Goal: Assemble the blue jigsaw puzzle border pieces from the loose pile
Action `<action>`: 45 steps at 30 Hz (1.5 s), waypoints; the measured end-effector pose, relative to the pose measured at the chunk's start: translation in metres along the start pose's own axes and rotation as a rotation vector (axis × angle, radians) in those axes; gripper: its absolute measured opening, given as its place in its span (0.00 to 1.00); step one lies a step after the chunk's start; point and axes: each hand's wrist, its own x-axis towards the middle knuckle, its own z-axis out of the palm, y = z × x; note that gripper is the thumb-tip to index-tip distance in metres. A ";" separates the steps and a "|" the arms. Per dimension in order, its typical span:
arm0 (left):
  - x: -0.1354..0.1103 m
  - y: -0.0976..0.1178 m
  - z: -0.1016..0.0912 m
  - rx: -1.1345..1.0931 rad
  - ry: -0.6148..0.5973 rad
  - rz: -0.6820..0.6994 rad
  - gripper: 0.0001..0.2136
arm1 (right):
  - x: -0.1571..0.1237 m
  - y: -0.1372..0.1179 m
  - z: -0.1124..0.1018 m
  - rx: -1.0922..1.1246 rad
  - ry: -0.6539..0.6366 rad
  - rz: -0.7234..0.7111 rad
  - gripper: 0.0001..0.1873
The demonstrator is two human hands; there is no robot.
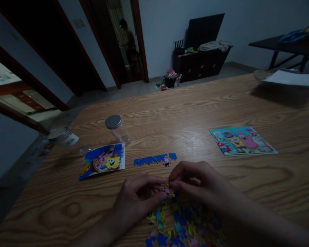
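My left hand (137, 195) has its thumb and fingers closed around a few jigsaw puzzle pieces (167, 190) in pink and yellow. Touching the same spot from the other side, my right hand (201, 180) pinches a small yellowish puzzle piece between thumb and forefinger. Just beyond the fingers lies a joined strip of blue puzzle pieces (149, 160), with a pink character piece (167, 160) at its right end. Below both hands, many loose puzzle pieces (180, 230) in blue, yellow, pink and teal are spread over the wooden table (79, 212).
A cartoon picture sheet (105, 161) lies left of the strip, and another cartoon picture (243, 140) lies right. Two clear jars, one upright jar (118, 128) and one labelled jar (67, 139), stand at left. A glass dish (262, 75) sits far right. A person (128, 39) is beyond the doorway.
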 end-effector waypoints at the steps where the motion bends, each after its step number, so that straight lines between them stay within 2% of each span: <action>1: 0.000 0.000 0.000 0.005 0.005 0.009 0.10 | 0.000 0.000 0.000 0.001 -0.003 -0.004 0.06; 12: 0.002 0.005 0.002 0.011 0.027 0.004 0.10 | -0.001 -0.001 -0.001 -0.026 0.004 -0.074 0.03; 16: 0.004 0.005 0.001 0.077 0.082 0.034 0.07 | 0.000 0.004 -0.005 -0.068 0.060 -0.101 0.08; 24: 0.009 0.002 -0.001 0.104 0.102 -0.028 0.05 | 0.001 0.007 -0.030 -0.569 0.019 -0.218 0.07; 28: 0.008 -0.004 -0.002 0.137 0.043 -0.001 0.06 | -0.002 0.011 -0.034 -0.575 -0.012 -0.273 0.07; 31: 0.007 -0.006 -0.002 0.241 -0.009 0.070 0.06 | -0.006 0.015 -0.031 -0.547 -0.058 -0.331 0.07; 35: 0.005 -0.003 -0.003 0.393 -0.101 0.235 0.07 | -0.013 0.008 -0.034 -0.569 -0.118 -0.319 0.10; 40: 0.001 -0.004 -0.003 0.453 -0.213 0.365 0.08 | -0.032 -0.004 -0.054 -0.568 -0.108 -0.264 0.13; 45: -0.003 -0.004 -0.004 0.468 -0.276 0.429 0.09 | -0.044 0.001 -0.065 -0.808 -0.131 -0.316 0.11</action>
